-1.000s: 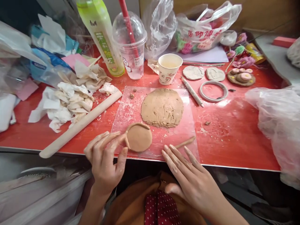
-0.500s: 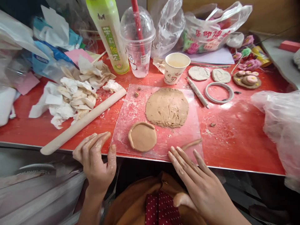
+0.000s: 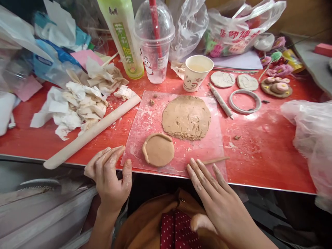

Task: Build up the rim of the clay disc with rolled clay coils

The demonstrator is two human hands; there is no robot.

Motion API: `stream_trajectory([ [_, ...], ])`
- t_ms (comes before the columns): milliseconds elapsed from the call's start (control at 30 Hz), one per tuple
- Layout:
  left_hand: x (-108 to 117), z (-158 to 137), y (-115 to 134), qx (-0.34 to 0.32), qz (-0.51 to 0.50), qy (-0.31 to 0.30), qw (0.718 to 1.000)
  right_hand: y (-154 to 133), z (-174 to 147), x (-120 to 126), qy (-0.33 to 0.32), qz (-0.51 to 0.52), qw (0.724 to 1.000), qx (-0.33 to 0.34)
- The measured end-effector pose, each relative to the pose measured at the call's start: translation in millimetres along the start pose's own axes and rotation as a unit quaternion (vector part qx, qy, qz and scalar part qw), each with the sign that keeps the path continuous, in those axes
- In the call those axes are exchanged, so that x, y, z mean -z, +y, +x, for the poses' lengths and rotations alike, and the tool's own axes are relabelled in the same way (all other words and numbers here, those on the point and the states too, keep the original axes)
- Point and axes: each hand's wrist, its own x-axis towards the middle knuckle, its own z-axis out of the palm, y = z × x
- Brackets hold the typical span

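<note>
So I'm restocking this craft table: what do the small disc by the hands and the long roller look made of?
The small disc looks like soft tan clay, matte, with a coil pressed along its edge. The long roller looks like pale unfinished wood, dusted with dried clay, though plastic can't be ruled out.

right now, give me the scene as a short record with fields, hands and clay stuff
left hand: at the table's near edge, open, holding nothing, just left of the plastic sheet
right hand: flat, fingers spread, fingertips on a thin clay coil
small clay disc: on the sheet, a coil along its upper-left rim
large clay slab: behind the disc
rolling pin: lying diagonally on the red table
paper cup: upright
</note>
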Motion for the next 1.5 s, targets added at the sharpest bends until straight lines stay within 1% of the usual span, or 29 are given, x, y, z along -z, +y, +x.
stream_trajectory([
  [100, -0.1, 0.4, 6.9, -0.009, -0.003, -0.004, 1.0, 6.8, 22.2, -4.9, 0.012, -0.007, 1.0, -0.026],
  [167, -0.4, 0.3, 9.8, -0.017, -0.005, -0.01, 1.0, 7.6, 28.3, -7.1, 0.01, -0.008, 0.999, -0.033],
  [233, -0.7, 0.0, 11.7, -0.026, -0.011, -0.011, 1.0, 5.4, 20.0, -5.7, 0.006, 0.0, 1.0, -0.026],
  [300, -1.0, -0.2, 15.6, -0.036, -0.02, -0.006, 0.999, 4.2, 0.8, 0.4, 0.01, 0.019, 1.0, -0.012],
  [333, -1.0, 0.1, 19.4, -0.04, -0.026, -0.005, 0.999, 5.5, -10.1, 4.9, 0.024, 0.035, 0.999, -0.004],
  [367, -1.1, 0.6, 25.1, -0.045, -0.033, -0.009, 0.998, 8.5, -20.1, 9.8, 0.045, 0.045, 0.998, -0.027],
  [433, -1.9, 2.6, 41.6, -0.069, -0.046, -0.031, 0.996, 19.5, -33.8, 18.5, 0.072, 0.056, 0.989, -0.113],
  [467, -2.9, 4.0, 51.9, -0.091, -0.049, -0.047, 0.993, 26.5, -36.8, 21.1, 0.078, 0.058, 0.985, -0.142],
  [500, -4.4, 5.4, 62.6, -0.118, -0.049, -0.066, 0.99, 33.5, -37.2, 22.0, 0.075, 0.059, 0.983, -0.155],
  [567, -9.1, 7.7, 82.4, -0.167, -0.049, -0.102, 0.979, 45.2, -32.5, 19.0, 0.058, 0.055, 0.987, -0.137],
  [667, -16.6, 8.6, 99.0, -0.198, -0.053, -0.138, 0.969, 51.2, -23.9, 8.6, 0.027, 0.034, 0.996, -0.079],
  [733, -18.6, 7.6, 99.5, -0.195, -0.057, -0.136, 0.97, 48.5, -24.6, 3.8, 0.011, 0.017, 0.998, -0.056],
  [800, -17.4, 5.7, 94.2, -0.177, -0.065, -0.12, 0.975, 44.3, -30.2, 2.5, 0.003, 0.01, 0.999, -0.046],
  [900, -13.1, 2.2, 84.2, -0.142, -0.076, -0.099, 0.982, 42.6, -34.4, 2.1, -0.004, 0.012, 0.999, -0.044],
  [967, -10.9, 0.3, 80.6, -0.133, -0.075, -0.094, 0.984, 45.9, -27.6, -0.5, -0.003, 0.007, 0.999, -0.05],
  [1067, -9.6, -0.4, 80.9, -0.131, -0.066, -0.093, 0.985, 51.6, -11.1, -6.1, 0.002, 0.001, 0.998, -0.066],
  [1133, -9.5, 0.4, 82.2, -0.128, -0.064, -0.09, 0.986, 51.0, -8.2, -7.1, -0.001, -0.001, 0.998, -0.07],
  [1300, -11.3, -0.2, 80.2, -0.135, -0.063, -0.094, 0.984, 39.7, -35.4, 1.4, -0.026, -0.005, 0.998, -0.06],
  [1367, -12.2, -2.3, 79.1, -0.14, -0.062, -0.099, 0.983, 40.1, -38.4, 3.3, -0.033, 0.0, 0.998, -0.056],
  [1500, -13.0, -5.7, 81.6, -0.146, -0.066, -0.114, 0.98, 50.0, -16.1, -0.2, -0.021, 0.001, 0.998, -0.064],
])
